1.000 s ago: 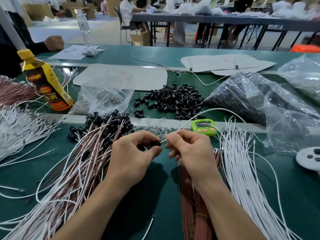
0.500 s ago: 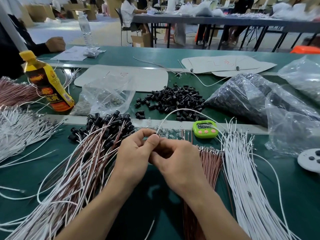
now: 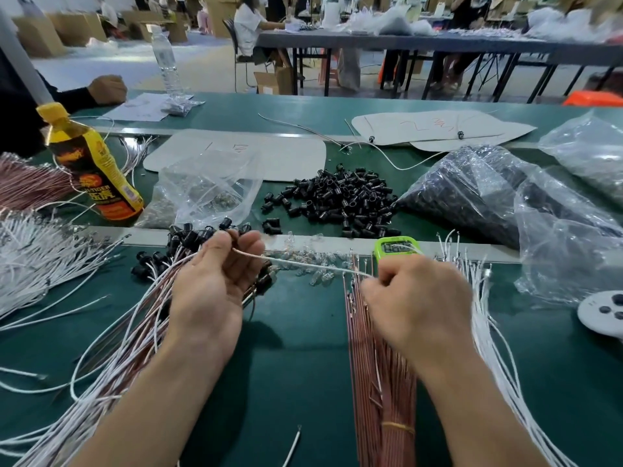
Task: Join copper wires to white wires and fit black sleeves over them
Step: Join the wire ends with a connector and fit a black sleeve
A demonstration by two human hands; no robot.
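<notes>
Head view gives us the green table [image 3: 303, 382] first, spread near to far with stock. At far right lies a clear bag [image 3: 472, 197] of dark parts. Along the left runs the heap of joined wires [image 3: 118, 332], their far ends capped in black. Near right lie the loose white wires [image 3: 488, 348], and just left of them is the banded bundle of copper wires [image 3: 381, 382]. Far of centre sits the loose pile of black sleeves [image 3: 337, 200].

We judge the step in hand to be pulling one wire straight so that a sleeve seats at its end (blur on the right hand leaves us unsure of the detail). To do it well, we would pull in line with the wire and pinch firmly close to the joint, so the strain does not fall on the join. We would also lift the slack clear of the copper tips below.

Our left hand [image 3: 209, 291] has its fingers curled in, thumb and fingertips pinching one end of the wire above the capped ends of the heap. Our right hand [image 3: 414, 305] is closed in a fist round the other end, over the far tips of the copper bundle; whether it touches them we cannot tell. Between the two hands the thin pale wire [image 3: 303, 262] runs taut. We cannot tell whether a sleeve sits on it inside the left fingers.
</notes>
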